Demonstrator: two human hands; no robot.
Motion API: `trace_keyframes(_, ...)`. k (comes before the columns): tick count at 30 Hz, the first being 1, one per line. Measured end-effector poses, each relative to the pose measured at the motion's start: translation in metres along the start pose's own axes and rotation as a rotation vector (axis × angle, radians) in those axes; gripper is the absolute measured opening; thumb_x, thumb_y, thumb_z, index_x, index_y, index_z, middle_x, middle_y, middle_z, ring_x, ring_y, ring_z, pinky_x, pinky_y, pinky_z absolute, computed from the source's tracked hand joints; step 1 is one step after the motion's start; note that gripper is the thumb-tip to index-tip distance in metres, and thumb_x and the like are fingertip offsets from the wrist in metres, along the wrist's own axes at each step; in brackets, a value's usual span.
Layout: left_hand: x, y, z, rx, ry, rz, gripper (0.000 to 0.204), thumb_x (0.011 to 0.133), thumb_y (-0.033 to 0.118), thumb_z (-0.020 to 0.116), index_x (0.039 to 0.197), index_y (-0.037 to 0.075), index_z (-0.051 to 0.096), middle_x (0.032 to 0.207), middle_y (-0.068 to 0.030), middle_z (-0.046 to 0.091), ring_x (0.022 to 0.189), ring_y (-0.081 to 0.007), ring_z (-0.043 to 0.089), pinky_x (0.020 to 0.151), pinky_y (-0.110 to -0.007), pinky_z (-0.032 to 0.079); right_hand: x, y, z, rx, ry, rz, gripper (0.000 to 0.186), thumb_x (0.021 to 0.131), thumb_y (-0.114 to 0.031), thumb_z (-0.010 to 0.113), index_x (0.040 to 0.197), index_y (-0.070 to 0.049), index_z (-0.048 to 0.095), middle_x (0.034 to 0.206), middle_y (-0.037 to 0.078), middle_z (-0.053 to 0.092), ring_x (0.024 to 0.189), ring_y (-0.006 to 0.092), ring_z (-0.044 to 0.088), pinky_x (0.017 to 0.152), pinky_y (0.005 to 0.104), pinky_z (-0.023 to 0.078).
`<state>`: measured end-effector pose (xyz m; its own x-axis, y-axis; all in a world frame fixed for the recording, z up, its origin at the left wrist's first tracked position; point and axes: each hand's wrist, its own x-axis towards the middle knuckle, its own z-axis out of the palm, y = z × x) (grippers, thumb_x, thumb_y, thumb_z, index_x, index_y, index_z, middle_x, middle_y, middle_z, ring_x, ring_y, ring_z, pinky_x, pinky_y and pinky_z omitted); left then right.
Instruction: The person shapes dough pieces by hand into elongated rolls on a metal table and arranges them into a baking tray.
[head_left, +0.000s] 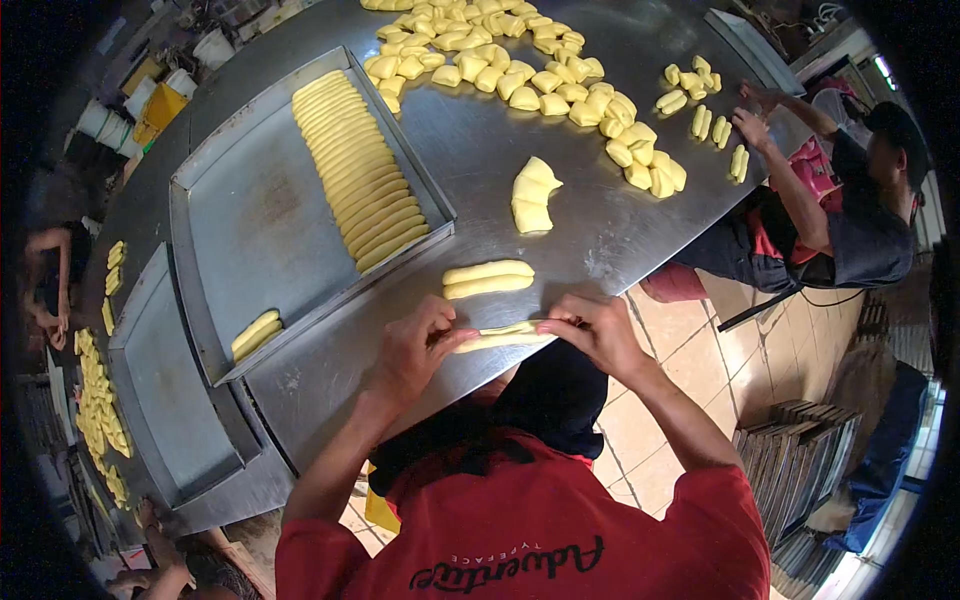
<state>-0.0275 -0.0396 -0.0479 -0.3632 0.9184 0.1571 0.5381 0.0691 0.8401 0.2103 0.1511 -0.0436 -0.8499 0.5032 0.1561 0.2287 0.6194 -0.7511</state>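
Observation:
My left hand (422, 338) and my right hand (598, 332) pinch the two ends of a dough strip (508, 328) close to the table's near edge. Along the middle the strip looks creased, and a smoother yellow roll (500, 342) lies right against it on my side. Just beyond my hands, a pair of finished-looking dough rolls (488, 279) rests side by side on the steel. Farther off sits a thick, uneven lump of dough (533, 195). My fingertips partly cover the ends of the strip.
A metal tray (245, 200) at left holds a long row of dough rolls (360, 170) and a small group near its front corner. Many dough pieces (500, 75) spread across the far table. A co-worker (850, 190) handles dough at right; stacked trays (795, 465) stand on the floor.

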Motion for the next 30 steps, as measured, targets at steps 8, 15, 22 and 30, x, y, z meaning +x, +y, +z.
trace_keyframes(8,0.017,0.016,0.003,0.113,-0.077,0.04,0.039,0.086,0.02,0.092,0.1,0.004,0.059,0.09,-0.0105,0.066,0.074,-0.023,0.066,0.066,-0.038,0.055,0.014,-0.034,0.005,-0.168,-0.067,0.057,0.031,0.089,-0.031,0.087,0.088,-0.003,0.073,0.088,0.016,0.073,0.084,0.0318,0.072,0.076,0.0449,0.057)
trace_keyframes(15,0.007,-0.002,0.009,0.153,-0.017,0.02,0.044,0.084,0.024,0.094,0.104,0.005,0.06,0.085,-0.01,0.064,0.074,-0.0239,0.065,0.067,-0.04,0.054,0.009,-0.017,0.0,-0.159,-0.053,0.15,0.035,0.089,-0.033,0.088,0.087,-0.004,0.069,0.081,0.011,0.068,0.077,0.0312,0.069,0.075,0.0466,0.051)
trace_keyframes(22,0.015,0.01,0.01,-0.109,-0.03,-0.064,0.038,0.083,0.026,0.094,0.096,0.006,0.064,0.08,-0.0078,0.067,0.067,-0.0247,0.063,0.066,-0.04,0.053,0.009,-0.027,0.013,0.04,-0.027,-0.039,0.022,0.092,-0.02,0.085,0.097,-0.001,0.076,0.085,0.013,0.068,0.082,0.033,0.07,0.071,0.0406,0.055)
trace_keyframes(30,0.025,0.001,0.002,0.298,-0.013,0.032,0.049,0.076,0.035,0.097,0.085,0.007,0.057,0.072,-0.0088,0.063,0.065,-0.0276,0.061,0.063,-0.042,0.048,0.034,-0.027,0.001,-0.541,0.031,0.014,0.041,0.088,-0.044,0.084,0.076,-0.009,0.066,0.083,0.008,0.066,0.082,0.028,0.067,0.081,0.0412,0.042)
